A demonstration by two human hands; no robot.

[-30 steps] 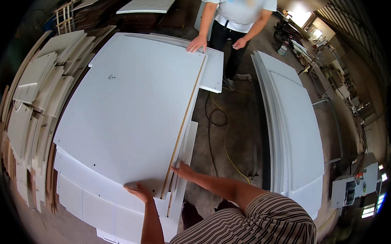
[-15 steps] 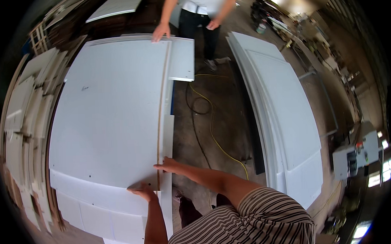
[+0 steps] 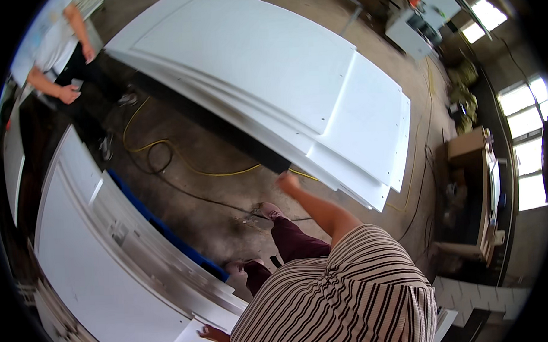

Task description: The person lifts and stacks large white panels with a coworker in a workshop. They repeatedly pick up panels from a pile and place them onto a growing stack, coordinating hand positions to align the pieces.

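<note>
Right hand [image 3: 286, 181] is out at arm's length, right at the dark underside edge of the far stack of white panels [image 3: 270, 68]. It looks loosely curled, but it is blurred and I cannot tell whether it grips the edge or only nears it. Left hand [image 3: 210, 335] is low at the picture's bottom edge, fingers spread and resting against the corner of the near white panels [image 3: 91, 280]; it grips nothing that I can see.

As I judge it, no panel is lifted or carried just now. Both piles lie flat, so the handling seems to be between one sheet and the next, with plenty of boards in either pile.

The panels are large, thin, flat rectangles with a smooth matt white face. The far ones are stepped so each edge shows, with small drilled holes near the corners. The near ones have raised moulded borders and sit over a blue strip [image 3: 161, 229].

Between the piles is rough, stained concrete floor [image 3: 227, 203], with a yellow cable [image 3: 164, 144] looping across it. Another person [image 3: 52, 52] stands well apart at the far end.
</note>
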